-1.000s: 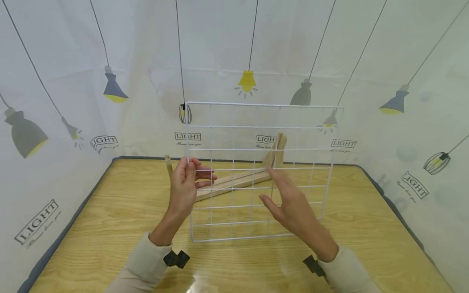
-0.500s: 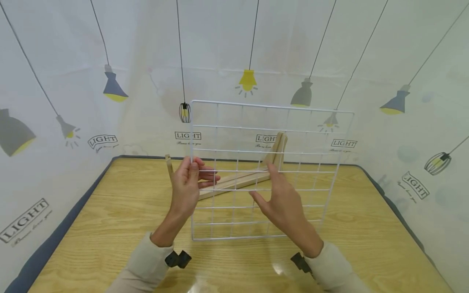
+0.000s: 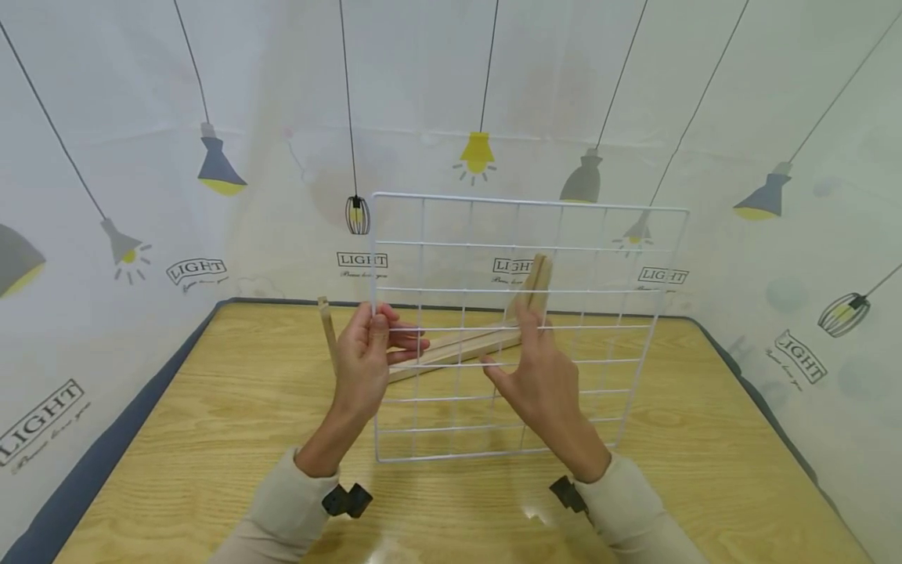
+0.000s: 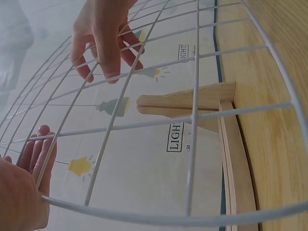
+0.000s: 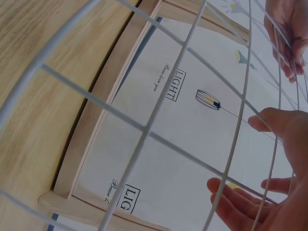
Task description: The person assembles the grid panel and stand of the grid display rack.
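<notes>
A white wire grid panel (image 3: 466,291) stands nearly upright above the wooden table, its lower edge close to the tabletop. At the panel's left edge, my left hand (image 3: 362,352) pinches the rim wire between thumb and fingers, the other fingers reaching behind. My right hand (image 3: 541,372) is at the grid's right half with its fingers spread and loosely bent; they appear to touch the wires without gripping. Behind the mesh lies a pale wooden frame with a long grooved bar (image 3: 465,350), a right upright (image 3: 539,286) and a left upright (image 3: 326,325).
The wood-grain table (image 3: 211,439) has a dark edge strip (image 3: 162,384) along its sides and back. Pale fabric walls (image 3: 416,94) printed with lamps and the word LIGHT rise around it. Both sleeves carry small black mounts (image 3: 347,500) at the cuffs.
The grid has shifted a little to the right along with my left hand. My right hand has moved slightly left across the mesh. The wooden frame has stayed put.
</notes>
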